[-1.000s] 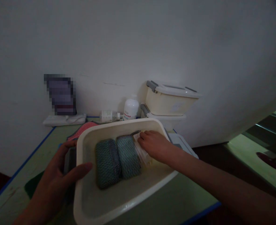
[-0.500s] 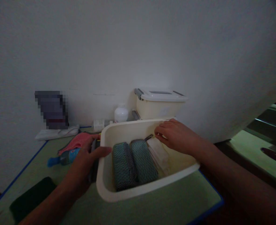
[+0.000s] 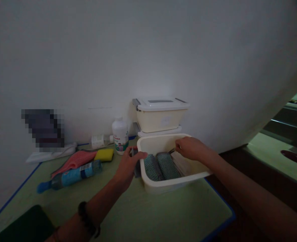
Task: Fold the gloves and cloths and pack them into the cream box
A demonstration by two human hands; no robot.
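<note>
A cream plastic storage box (image 3: pixel 163 184) without a lid is near the table's right side. Its left end is gripped by my left hand (image 3: pixel 131 164), with the thumb over the rim and the fingers around the grey latch side. Two rolled blue-green woven cloths (image 3: pixel 168 165) lie in the box. Beside them is a flat whitish item (image 3: pixel 181 164), partly hidden. My right hand (image 3: pixel 190 148) reaches over the far right rim, fingers curled down inside by a small dark loop (image 3: pixel 172 151). Whether the fingers hold the loop is hidden.
Behind stand stacked lidded boxes (image 3: pixel 161 117) and a white bottle (image 3: pixel 120 136) against the wall. To the left lie a yellow sponge (image 3: pixel 104 155), a pink cloth (image 3: pixel 79 158), a blue-labelled bottle (image 3: pixel 73 175) and a clear bottle (image 3: pixel 98 141). A dark green object (image 3: pixel 25 225) is front left.
The box appears farther away and further right, carried by my left hand. My right hand's fingers have curled in more near the loop. The view has shifted, showing the sponge and white bottle fully.
</note>
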